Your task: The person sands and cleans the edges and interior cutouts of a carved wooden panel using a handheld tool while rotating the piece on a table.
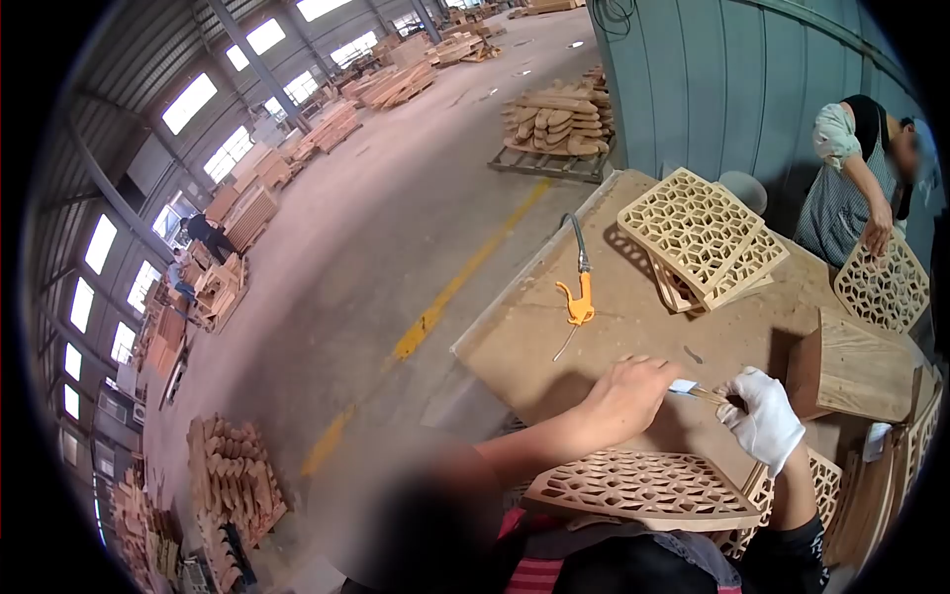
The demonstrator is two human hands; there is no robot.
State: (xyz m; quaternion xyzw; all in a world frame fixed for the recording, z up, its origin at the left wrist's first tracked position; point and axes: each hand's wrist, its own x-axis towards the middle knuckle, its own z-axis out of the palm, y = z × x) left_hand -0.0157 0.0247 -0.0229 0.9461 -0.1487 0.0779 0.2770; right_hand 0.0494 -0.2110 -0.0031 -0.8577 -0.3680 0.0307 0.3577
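My left hand (629, 396) is bare, its fingers closed on one end of a small slim piece with a white and bluish tip (683, 386); its exact kind is too small to make out. My right hand (760, 418) wears a white glove and is closed around thin light-brown sticks (708, 395) that run toward the left hand. Both hands are above the brown worktable (515, 342). Below them, close to my body, lies a wooden lattice panel (643, 487) with a pattern of cut-out openings.
A yellow air blow gun (581, 302) on a hose lies on the table. Stacked lattice panels (693, 233) sit at the back, with a wooden box (856, 366) to the right. Across the table a co-worker (856, 188) holds another lattice panel (884, 284).
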